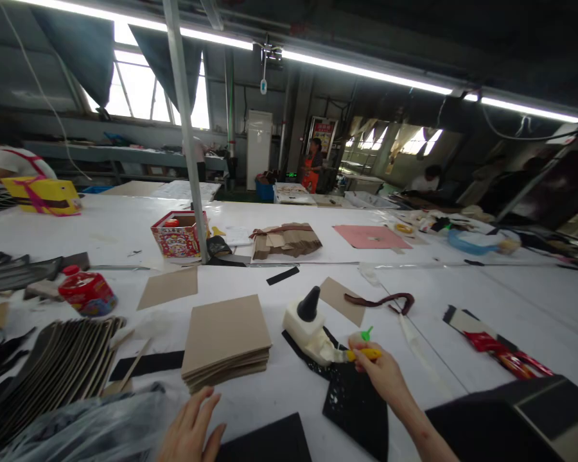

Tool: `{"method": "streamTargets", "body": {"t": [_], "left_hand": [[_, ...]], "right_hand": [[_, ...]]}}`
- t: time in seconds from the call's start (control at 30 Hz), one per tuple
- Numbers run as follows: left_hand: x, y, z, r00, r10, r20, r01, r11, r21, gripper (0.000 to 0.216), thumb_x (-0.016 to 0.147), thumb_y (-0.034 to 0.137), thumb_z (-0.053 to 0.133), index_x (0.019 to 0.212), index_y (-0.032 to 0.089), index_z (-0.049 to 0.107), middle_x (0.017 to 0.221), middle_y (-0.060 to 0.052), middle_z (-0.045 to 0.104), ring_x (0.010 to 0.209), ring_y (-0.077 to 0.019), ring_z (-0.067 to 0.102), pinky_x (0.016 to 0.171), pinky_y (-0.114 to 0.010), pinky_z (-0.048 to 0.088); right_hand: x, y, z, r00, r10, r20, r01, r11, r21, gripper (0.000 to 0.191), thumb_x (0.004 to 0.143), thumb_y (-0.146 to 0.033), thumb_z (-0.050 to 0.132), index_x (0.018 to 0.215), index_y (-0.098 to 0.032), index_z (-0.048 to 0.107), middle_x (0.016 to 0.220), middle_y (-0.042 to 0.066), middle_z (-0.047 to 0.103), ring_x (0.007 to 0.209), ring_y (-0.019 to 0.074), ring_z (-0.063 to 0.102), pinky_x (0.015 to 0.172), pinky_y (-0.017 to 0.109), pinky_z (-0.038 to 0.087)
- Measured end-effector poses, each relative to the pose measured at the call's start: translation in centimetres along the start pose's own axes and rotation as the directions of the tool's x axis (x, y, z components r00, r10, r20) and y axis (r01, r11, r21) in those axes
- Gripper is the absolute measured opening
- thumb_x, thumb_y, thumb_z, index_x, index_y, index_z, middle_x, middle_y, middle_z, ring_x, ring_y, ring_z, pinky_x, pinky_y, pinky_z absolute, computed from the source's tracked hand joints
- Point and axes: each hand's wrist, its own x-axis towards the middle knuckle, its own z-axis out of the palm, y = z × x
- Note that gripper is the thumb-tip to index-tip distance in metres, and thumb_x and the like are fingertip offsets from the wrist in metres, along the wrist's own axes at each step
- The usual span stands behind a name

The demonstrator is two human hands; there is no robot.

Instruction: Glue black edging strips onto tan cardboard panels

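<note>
**Right of the board stack [226, 333], my brush [372, 353] meets the white container [301, 324]**

My right hand [383, 375] is closed around the yellow handle of the brush, its tip at the ragged, white-crusted end of the container, just right of the board stack. My left hand [192, 427] grips nothing that I can see; its fingers are spread near the stack's front edge, and I can't tell whether they touch it.

Judging by how things lie, I'd call the brushing partly done at most. On the speckled black sheet [359, 407], to the right of the stack and nearer me, there are scattered white marks rather than an even coat; drips or strokes, I can't say. The stack's top board shows no white, and neither does the black panel [274, 443] in front of the stack, so I'd count both as unbrushed. Only edges show of the lower boards, so their faces I can't judge. Left of the stack, many dark pieces [58, 362] lie fanned on the counter [250, 402], their faces largely hidden too.
</note>
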Motion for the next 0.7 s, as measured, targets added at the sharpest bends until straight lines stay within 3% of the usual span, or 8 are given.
{"method": "streamTargets", "body": {"t": [0.13, 0.3, 0.6, 0.7], "left_hand": [[4.8, 0.0, 0.8, 0.973, -0.128, 0.194, 0.127, 0.992, 0.014, 0.035, 0.085, 0.031, 0.047, 0.116, 0.02, 0.057, 0.124, -0.006, 0.06, 0.114, -0.0221, 0.055, 0.096, -0.038, 0.048], [8.3, 0.3, 1.7, 0.893, -0.19, 0.409, 0.171, 0.982, 0.083, 0.044, 0.082, 0.019, 0.044, 0.126, 0.015, 0.051, 0.133, -0.008, 0.052, 0.124, -0.0231, 0.045, 0.106, -0.039, 0.036], [8.5, 1.4, 2.1, 0.868, -0.213, 0.448, 0.126, 0.968, 0.215, 0.052, 0.081, 0.01, 0.041, 0.132, 0.016, 0.045, 0.137, -0.009, 0.048, 0.127, -0.0233, 0.041, 0.108, -0.038, 0.032], [8.1, 1.6, 2.9, 0.883, -0.216, 0.416, 0.125, 0.964, 0.236, 0.053, 0.079, 0.007, 0.042, 0.131, 0.014, 0.046, 0.137, -0.01, 0.048, 0.127, -0.0244, 0.041, 0.107, -0.038, 0.033]], "right_hand": [[1.7, 0.2, 2.2, 0.985, -0.15, 0.088, 0.155, 0.986, -0.057, 0.018, 0.077, -0.033, 0.053, 0.076, -0.021, 0.066, 0.08, 0.004, 0.063, 0.082, 0.0248, 0.06, 0.08, 0.038, 0.046], [2.7, 1.2, 3.9, 0.938, -0.233, 0.256, 0.263, 0.961, -0.086, 0.018, 0.073, -0.02, 0.053, 0.077, -0.022, 0.071, 0.088, 0.006, 0.064, 0.087, 0.024, 0.059, 0.083, 0.036, 0.045], [1.0, 1.6, 1.2, 0.864, -0.392, 0.317, 0.449, 0.884, -0.131, 0.028, 0.086, -0.017, 0.042, 0.098, -0.021, 0.067, 0.111, 0.01, 0.059, 0.102, 0.023, 0.056, 0.09, 0.033, 0.044], [-0.2, 1.2, 0.9, 0.83, -0.425, 0.362, 0.511, 0.84, -0.185, 0.034, 0.086, -0.012, 0.038, 0.099, -0.024, 0.066, 0.116, 0.009, 0.057, 0.105, 0.0216, 0.055, 0.09, 0.03, 0.043]]}}
